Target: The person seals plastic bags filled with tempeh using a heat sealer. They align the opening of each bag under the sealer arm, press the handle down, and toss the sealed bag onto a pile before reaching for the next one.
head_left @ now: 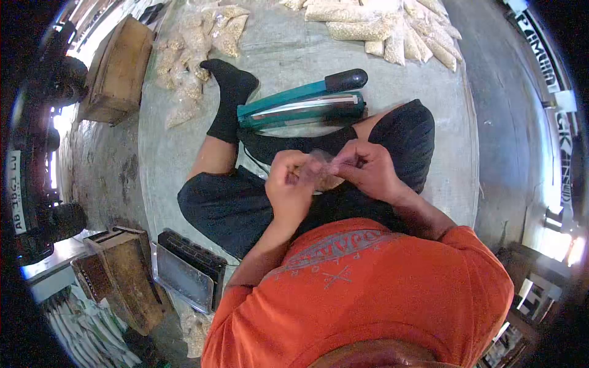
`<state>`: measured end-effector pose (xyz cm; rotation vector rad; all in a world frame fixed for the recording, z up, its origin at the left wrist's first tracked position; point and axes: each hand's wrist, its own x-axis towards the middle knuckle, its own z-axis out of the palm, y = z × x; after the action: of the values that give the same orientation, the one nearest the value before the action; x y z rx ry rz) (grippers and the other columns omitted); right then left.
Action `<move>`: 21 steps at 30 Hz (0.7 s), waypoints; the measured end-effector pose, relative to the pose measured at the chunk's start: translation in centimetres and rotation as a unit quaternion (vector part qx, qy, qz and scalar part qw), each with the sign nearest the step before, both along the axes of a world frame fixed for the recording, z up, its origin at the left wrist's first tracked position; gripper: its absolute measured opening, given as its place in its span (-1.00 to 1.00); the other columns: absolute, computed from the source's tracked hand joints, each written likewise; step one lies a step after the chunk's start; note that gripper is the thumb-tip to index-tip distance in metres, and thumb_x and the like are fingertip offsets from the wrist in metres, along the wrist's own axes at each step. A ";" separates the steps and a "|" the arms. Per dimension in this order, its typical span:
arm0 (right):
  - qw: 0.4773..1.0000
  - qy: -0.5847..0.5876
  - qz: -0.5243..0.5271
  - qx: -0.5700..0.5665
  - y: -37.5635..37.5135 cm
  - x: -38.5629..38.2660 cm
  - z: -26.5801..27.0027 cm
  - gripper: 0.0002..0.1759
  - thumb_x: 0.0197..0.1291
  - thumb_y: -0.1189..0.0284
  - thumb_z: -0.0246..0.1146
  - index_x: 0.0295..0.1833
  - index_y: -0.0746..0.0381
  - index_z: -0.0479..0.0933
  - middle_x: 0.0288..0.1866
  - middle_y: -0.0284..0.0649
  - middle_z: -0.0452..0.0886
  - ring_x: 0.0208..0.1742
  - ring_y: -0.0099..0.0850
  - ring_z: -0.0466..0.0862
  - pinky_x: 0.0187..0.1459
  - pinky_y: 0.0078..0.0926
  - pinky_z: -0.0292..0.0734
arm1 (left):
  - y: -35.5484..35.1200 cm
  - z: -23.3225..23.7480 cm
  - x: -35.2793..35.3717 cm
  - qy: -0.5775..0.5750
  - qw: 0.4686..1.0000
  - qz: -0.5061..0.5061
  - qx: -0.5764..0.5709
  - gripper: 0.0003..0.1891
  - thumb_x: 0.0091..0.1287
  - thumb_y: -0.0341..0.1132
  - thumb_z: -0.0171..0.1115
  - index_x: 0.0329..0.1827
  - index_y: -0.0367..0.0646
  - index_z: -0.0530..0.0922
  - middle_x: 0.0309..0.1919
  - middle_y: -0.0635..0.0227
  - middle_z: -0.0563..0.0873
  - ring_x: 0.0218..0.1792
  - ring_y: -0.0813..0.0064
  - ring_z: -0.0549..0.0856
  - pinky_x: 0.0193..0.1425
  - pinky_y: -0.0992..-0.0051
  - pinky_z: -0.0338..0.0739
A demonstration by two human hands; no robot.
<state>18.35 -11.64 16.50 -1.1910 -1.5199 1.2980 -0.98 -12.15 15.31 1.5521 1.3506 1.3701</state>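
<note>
Between my hands, above my lap, is a clear plastic bag [318, 170], its top crumpled and some pale contents low in it. My left hand [291, 178] pinches one side of the bag with curled fingers. On the other side, my right hand [368, 168] grips the bag's upper edge between thumb and fingers. Just beyond my hands, a teal hand-lever bag sealer [300, 111] lies on the mat between my legs, its black-tipped handle toward the right. What exactly fills the held bag is partly hidden by my fingers.
Pale mat [276, 52] lies under me. Filled clear bags [362, 30] are piled at the far right, and more bags [191, 55] at the far left. On the left stand wooden boxes [118, 69] and a black case with a clear lid [184, 277].
</note>
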 end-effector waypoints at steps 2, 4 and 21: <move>0.998 -0.055 -0.005 0.032 0.4 -0.1 -0.3 -0.90 0.30 0.54 0.42 -0.12 0.30 0.67 -0.26 -0.29 0.69 -0.27 -0.60 0.64 -0.17 -0.62 0.56 | 0.2 -1.0 -0.4 -0.097 0.993 -0.009 -0.067 -0.95 0.42 -0.49 0.33 -0.12 -0.24 0.67 -0.25 0.28 0.78 -0.20 0.47 0.75 -0.03 0.52 0.61; 0.999 0.001 -0.030 -0.037 0.5 -0.1 -0.7 -0.86 0.29 0.50 0.44 -0.10 0.29 0.68 -0.28 -0.32 0.67 -0.32 -0.60 0.60 -0.22 -0.63 0.53 | 0.3 -1.0 -0.8 -0.212 0.971 -0.052 -0.093 -0.88 0.50 -0.42 0.26 -0.03 -0.29 0.63 -0.17 0.28 0.80 -0.10 0.55 0.73 0.01 0.51 0.62; 0.994 0.011 -0.109 -0.025 4.0 0.7 -2.4 -0.76 0.30 0.33 0.45 -0.13 0.28 0.65 -0.32 -0.36 0.72 -0.30 -0.62 0.62 -0.20 -0.57 0.56 | 2.7 -2.3 0.1 -0.150 0.982 0.012 -0.109 -0.87 0.51 -0.38 0.28 -0.05 -0.27 0.66 -0.31 0.32 0.78 -0.25 0.61 0.73 -0.06 0.56 0.60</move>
<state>19.03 -7.64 14.12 -1.3291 -1.3081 1.2043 -0.85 -9.49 12.97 1.1370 1.2853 1.3571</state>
